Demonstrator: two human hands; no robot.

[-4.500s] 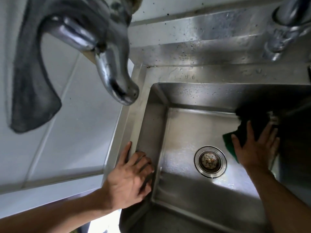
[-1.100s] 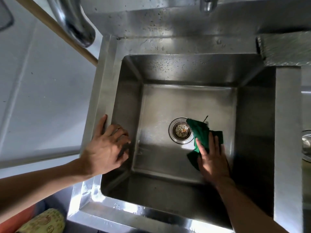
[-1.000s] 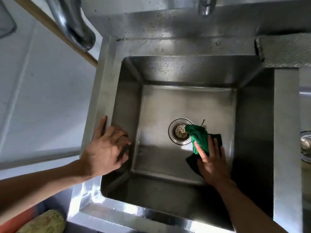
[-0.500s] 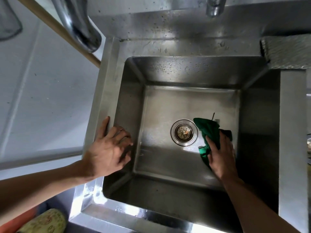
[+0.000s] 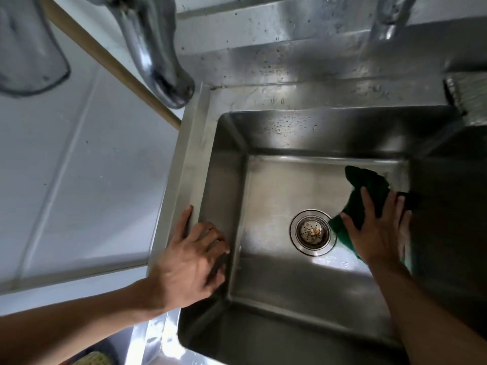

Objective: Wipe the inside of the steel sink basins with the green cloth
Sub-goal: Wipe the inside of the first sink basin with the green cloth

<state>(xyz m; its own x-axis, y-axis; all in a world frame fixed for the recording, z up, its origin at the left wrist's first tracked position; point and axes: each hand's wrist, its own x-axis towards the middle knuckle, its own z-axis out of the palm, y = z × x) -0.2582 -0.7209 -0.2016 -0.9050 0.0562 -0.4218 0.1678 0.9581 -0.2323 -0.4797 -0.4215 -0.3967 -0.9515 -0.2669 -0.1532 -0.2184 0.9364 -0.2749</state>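
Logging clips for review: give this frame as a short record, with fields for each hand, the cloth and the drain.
left hand: rests on the sink basin left rim, fingers over the edge
right hand: pressed flat on the green cloth
green cloth: on the basin floor, right of the drain strainer
drain strainer: uncovered, specks of debris inside

The steel sink basin (image 5: 276,185) has a round drain strainer (image 5: 312,232) set in its floor a little right of centre, with specks of debris in the perforated cup. The green cloth (image 5: 369,185) lies crumpled on the floor from 1 to 3 o'clock of the strainer, just beside its ring, under the spread fingers of the right hand (image 5: 376,233). At 9 o'clock the left hand (image 5: 189,262) rests on the basin's rim, its fingers draped over the inner wall.
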